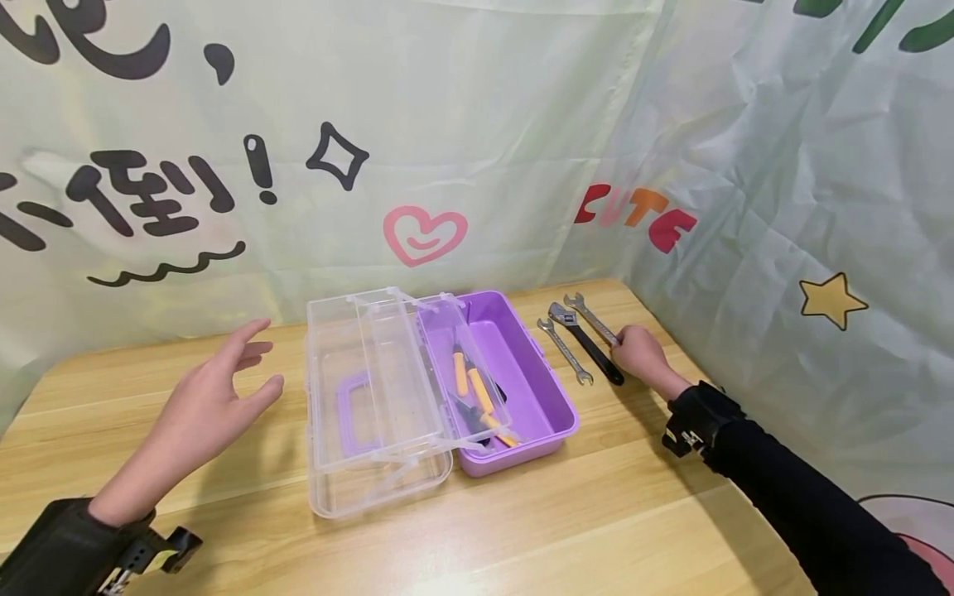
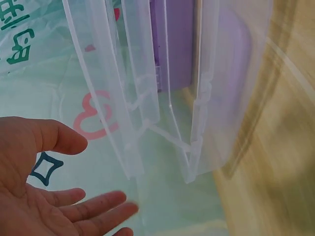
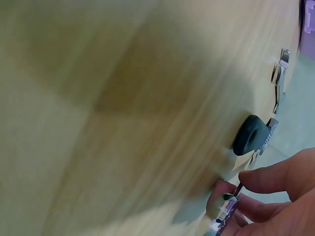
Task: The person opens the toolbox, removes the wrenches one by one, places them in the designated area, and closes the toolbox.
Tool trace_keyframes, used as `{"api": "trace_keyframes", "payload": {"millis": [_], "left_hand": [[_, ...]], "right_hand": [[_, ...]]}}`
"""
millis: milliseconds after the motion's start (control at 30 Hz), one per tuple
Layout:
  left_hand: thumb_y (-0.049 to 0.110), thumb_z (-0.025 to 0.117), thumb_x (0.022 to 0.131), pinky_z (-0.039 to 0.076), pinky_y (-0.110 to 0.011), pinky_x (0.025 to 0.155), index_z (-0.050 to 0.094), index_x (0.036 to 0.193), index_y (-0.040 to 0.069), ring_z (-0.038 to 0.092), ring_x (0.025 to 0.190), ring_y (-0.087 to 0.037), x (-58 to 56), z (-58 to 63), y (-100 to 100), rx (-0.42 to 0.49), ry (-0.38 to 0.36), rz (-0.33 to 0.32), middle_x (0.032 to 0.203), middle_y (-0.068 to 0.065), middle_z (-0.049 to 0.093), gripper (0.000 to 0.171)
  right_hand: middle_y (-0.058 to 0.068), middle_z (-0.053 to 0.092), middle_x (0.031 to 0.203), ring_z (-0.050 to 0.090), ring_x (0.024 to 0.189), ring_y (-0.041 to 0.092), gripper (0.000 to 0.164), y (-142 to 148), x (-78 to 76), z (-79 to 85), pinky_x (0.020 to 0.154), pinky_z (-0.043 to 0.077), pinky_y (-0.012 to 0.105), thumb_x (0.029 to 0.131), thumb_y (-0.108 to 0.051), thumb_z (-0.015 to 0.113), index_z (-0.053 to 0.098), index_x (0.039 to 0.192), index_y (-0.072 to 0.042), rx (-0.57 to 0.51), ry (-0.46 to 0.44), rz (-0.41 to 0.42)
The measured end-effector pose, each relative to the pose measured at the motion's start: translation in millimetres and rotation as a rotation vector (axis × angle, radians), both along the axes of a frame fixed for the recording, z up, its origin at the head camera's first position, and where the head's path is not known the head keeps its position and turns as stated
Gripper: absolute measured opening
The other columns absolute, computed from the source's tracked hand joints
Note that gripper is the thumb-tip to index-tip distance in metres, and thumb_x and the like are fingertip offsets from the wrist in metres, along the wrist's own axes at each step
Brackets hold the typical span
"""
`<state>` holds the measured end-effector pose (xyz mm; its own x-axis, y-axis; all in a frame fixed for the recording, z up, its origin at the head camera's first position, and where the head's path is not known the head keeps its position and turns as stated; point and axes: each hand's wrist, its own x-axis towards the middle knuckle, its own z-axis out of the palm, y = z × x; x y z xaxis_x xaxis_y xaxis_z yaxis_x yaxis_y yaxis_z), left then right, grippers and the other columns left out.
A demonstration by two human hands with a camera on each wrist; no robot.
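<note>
The right hand (image 1: 643, 354) pinches the outermost wrench (image 1: 589, 317) between thumb and curled fingers, at the end nearer the person. The grip hides that end from the head camera; in the right wrist view some bright metal shows between the fingertips, blurred, and the lower fingers are partly lost behind it. The wrench's open jaw points away beyond the fingers, toward the cloth backdrop (image 1: 522, 99).

Just left of these fingers lies an adjustable wrench (image 1: 592, 349), its black handle end near the knuckles; next beyond it, a smaller double-ended wrench (image 1: 565, 351). The right wrist view foreshortens both.

Further left is the purple toolbox (image 1: 522, 457), its clear lid (image 1: 402, 372) swung over toward the left hand (image 1: 201, 414). Part of the lid overlaps the box, veiling orange-handled tools (image 1: 480, 391) inside; their working ends are hard to make out. A purple handle (image 1: 345, 414) shows only through the lid.

The left hand's fingers are loosely spread, thumb well apart, holding nothing, just beside the lid. Its wrist view cuts off the palm and lowest finger, and most of the box. Beneath everything spreads the wooden table (image 1: 522, 538).
</note>
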<state>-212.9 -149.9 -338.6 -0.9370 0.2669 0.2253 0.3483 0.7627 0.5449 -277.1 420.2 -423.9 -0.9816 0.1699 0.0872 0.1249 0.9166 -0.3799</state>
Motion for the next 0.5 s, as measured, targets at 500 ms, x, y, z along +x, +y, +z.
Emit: {"api": "trace_keyframes", "payload": {"millis": [500], "left_hand": [[0.030,0.063,0.102,0.039,-0.071,0.103,0.016,0.164,0.005,0.039,0.139,-0.057,-7.9,-18.7,-1.3,0.051,-0.149,-0.047,0.157,-0.036,0.036,0.082]], "right_hand": [[0.011,0.051,0.060,0.040,0.055,0.023,0.026,-5.2,-0.2,1.6,0.055,0.029,0.032,0.089,0.000,0.051,0.054,0.064,-0.004,0.060,-0.026,0.004]]}}
